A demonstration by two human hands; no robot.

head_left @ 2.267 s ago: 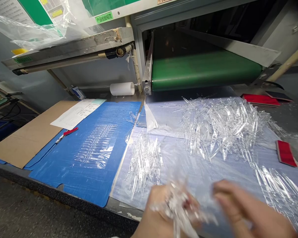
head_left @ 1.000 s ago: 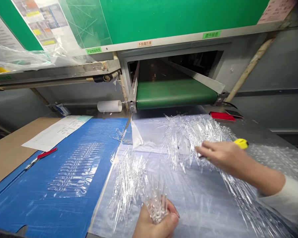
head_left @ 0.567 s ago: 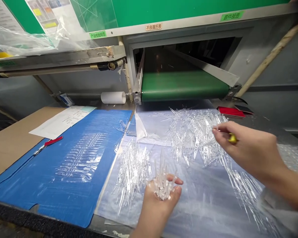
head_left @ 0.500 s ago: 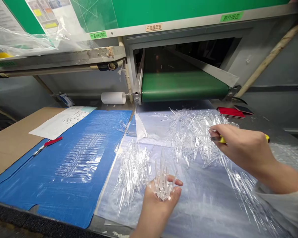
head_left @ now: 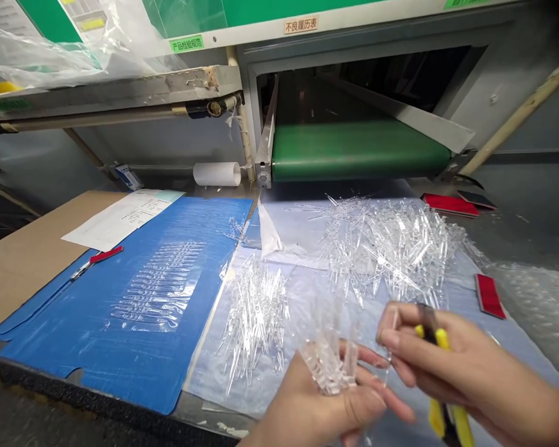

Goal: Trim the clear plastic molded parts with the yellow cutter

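Note:
My left hand point(head_left: 326, 397) is closed around a bundle of clear plastic sticks point(head_left: 328, 366), their tips pointing up and blurred. Close to its right, my right hand point(head_left: 447, 360) pinches one thin clear plastic piece point(head_left: 390, 347) between thumb and fingers. Yellow-handled nippers point(head_left: 441, 338) are tucked in the same hand, their handles showing below the palm. A loose pile of clear plastic sticks point(head_left: 256, 316) lies left of my left hand. Beyond my right hand spreads a larger, tangled heap of similar clear pieces point(head_left: 400, 248).
On the left, a blue sheet point(head_left: 135, 366) bears a bag of clear sticks point(head_left: 161, 285), a red-handled knife point(head_left: 93, 262) and a paper point(head_left: 121, 220). A green conveyor belt point(head_left: 358, 152) ends behind the heap. Red pads point(head_left: 490, 295) and bubble wrap point(head_left: 540, 310) lie right.
My right hand has come from the large heap down and toward my left hand, with a clear piece now visible in its fingertips. My left hand has shifted slightly right; the view has tilted.

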